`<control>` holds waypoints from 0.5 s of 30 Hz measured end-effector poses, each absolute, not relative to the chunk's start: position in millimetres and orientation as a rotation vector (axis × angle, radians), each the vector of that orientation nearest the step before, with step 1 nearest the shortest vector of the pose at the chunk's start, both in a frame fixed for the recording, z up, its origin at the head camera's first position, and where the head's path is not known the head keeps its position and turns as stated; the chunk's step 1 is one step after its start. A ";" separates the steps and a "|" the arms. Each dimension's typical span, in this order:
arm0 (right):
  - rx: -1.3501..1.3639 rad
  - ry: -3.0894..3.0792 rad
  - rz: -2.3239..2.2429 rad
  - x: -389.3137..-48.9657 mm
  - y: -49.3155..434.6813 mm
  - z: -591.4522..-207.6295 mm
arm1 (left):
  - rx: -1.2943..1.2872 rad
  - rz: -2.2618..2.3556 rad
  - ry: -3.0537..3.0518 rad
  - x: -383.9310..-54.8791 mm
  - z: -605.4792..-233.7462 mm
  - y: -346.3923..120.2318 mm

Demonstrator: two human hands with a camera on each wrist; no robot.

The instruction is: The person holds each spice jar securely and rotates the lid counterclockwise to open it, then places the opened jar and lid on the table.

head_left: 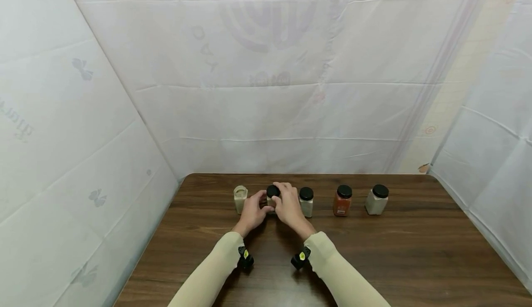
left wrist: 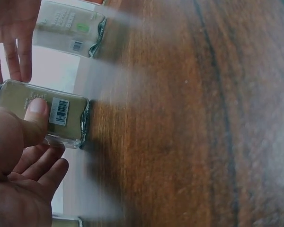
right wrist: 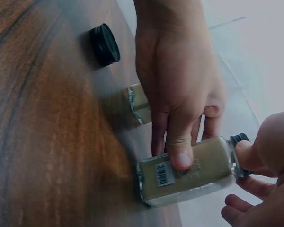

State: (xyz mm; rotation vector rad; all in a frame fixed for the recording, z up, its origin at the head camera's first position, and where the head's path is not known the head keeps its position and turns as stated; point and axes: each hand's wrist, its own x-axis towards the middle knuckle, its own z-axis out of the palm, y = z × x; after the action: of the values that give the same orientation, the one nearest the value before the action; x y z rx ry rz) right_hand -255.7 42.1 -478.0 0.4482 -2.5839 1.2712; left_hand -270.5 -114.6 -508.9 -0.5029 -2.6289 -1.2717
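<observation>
A small glass jar of greenish-beige powder (left wrist: 75, 116) stands on the table between the two hands. My left hand (head_left: 251, 212) grips its body, thumb across the front near a barcode label and fingers behind. On top of that jar is a black screw lid (head_left: 272, 190), which my right hand (head_left: 288, 206) pinches between thumb and fingers. Left of the left hand stands a lidless jar (head_left: 240, 200) of similar pale powder. A loose black lid (right wrist: 104, 45) lies on the table in the right wrist view.
Right of the hands, in a row, stand a black-lidded jar of pale powder (head_left: 306, 203), an orange-red spice jar (head_left: 342, 201) and a jar with whitish contents (head_left: 376, 201). The brown wooden table (head_left: 399, 256) ends at a white cloth wall (head_left: 266, 113).
</observation>
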 end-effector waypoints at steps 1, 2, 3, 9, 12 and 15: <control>0.448 -2.593 1.275 -255.2 42.5 -477.0 | -0.505 -1.267 -2.632 -270.4 -508.9 -114.5; 0.446 -2.597 1.278 -254.8 42.8 -476.4 | -0.503 -1.265 -2.635 -270.4 -508.9 -114.5; 0.436 -2.600 1.292 -254.2 43.0 -475.8 | -0.499 -1.264 -2.641 -270.4 -508.8 -114.6; 0.318 -2.494 1.337 -251.3 40.6 -477.2 | -0.493 -1.247 -2.653 -270.1 -508.5 -114.8; 0.276 -2.408 1.333 -250.4 38.2 -480.5 | -0.494 -1.247 -2.645 -270.7 -508.1 -114.7; 0.262 -2.356 1.341 -249.4 36.6 -483.4 | -0.487 -1.249 -2.644 -271.6 -507.9 -114.8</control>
State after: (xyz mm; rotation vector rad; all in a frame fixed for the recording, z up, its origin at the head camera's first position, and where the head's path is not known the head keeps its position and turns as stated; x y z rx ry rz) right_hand -249.4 36.6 -483.4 0.2615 -2.3562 1.3409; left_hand -271.6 -114.8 -507.9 -0.4866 -2.6438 -1.2494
